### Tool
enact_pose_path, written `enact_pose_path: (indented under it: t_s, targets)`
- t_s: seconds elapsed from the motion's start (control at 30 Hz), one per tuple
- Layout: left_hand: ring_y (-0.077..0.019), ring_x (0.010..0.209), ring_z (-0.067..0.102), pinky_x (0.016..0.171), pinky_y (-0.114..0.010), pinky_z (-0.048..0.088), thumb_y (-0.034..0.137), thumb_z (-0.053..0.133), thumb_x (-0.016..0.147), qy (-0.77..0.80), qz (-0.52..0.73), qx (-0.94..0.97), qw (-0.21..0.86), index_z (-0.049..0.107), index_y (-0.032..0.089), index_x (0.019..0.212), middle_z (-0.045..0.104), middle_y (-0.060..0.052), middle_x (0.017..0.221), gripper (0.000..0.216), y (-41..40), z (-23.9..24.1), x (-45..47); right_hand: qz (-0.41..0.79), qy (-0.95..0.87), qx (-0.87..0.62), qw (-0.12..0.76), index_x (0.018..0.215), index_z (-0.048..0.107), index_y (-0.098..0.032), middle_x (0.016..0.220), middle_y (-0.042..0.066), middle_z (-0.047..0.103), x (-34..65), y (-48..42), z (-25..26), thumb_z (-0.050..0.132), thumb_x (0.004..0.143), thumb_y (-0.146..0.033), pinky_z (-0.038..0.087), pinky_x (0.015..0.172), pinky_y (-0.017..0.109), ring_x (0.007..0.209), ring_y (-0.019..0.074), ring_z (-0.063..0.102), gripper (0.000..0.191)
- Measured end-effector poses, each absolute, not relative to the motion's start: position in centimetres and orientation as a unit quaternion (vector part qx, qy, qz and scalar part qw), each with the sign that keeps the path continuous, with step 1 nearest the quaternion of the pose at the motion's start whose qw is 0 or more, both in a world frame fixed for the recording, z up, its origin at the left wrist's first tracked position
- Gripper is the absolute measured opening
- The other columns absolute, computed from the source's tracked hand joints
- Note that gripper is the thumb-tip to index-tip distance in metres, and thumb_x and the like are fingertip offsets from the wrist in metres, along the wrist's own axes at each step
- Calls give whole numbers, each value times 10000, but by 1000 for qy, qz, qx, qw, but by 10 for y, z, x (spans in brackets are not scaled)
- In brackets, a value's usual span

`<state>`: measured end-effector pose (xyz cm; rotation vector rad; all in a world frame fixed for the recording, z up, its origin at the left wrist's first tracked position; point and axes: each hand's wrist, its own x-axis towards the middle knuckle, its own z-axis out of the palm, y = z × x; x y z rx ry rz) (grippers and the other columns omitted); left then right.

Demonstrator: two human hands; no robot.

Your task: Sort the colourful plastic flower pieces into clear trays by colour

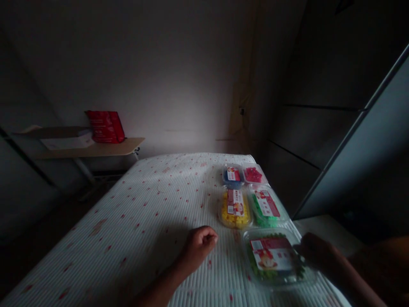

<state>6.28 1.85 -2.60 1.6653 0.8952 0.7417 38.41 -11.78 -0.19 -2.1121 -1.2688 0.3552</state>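
Scanning from the left, a side table (pixel 96 149) bearing a red packet (pixel 105 126) stands far left of and well beyond the nearest box (pixel 275 260). The left hand (pixel 200 245) rests on the spotted cloth (pixel 128 221) near that box's left side but apart from it, curled in a loose fist and holding nothing. The box holds green pieces under a labelled lid; its long axis appears to run left to right, though this is uncertain. Four smaller boxes (pixel 235 209) lie just beyond it. The right hand (pixel 315 251) is nearer, at the box's right rim and apparently touching; shadow hides its grip.
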Motion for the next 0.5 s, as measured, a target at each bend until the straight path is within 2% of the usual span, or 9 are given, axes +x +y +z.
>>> enact_pose_path:
  t_s: [0.17,0.3,0.4,0.5]
  targets:
    - [-123,585,453,562,-215,339,282,511,746,385,360,706,472,587,154,679,523,-5,617,164,24,-40,58,105,-509,-792,320,526,465,-220,478,-14,528,382,-103,-4,598,620,-560,362,474,242,456,119,461,377]
    - [-126,613,474,590,-218,343,216,499,759,371,357,746,423,601,159,676,539,-15,642,143,18,-43,57,133,-497,-785,347,562,514,-216,494,-3,546,375,-105,-7,565,631,-623,402,477,247,469,140,506,415]
    - [-124,618,481,599,-219,343,175,494,750,375,356,754,406,606,161,679,546,-16,649,134,18,-45,57,177,-462,-773,396,687,612,-210,659,49,671,369,-110,-9,513,669,-647,481,573,264,622,199,616,448]
    - [-125,621,487,604,-221,347,153,493,732,376,356,755,401,607,163,667,550,-19,645,132,19,-45,58,219,-425,-770,422,755,665,-209,852,98,720,371,-114,-11,543,628,-671,522,690,310,812,275,659,494]
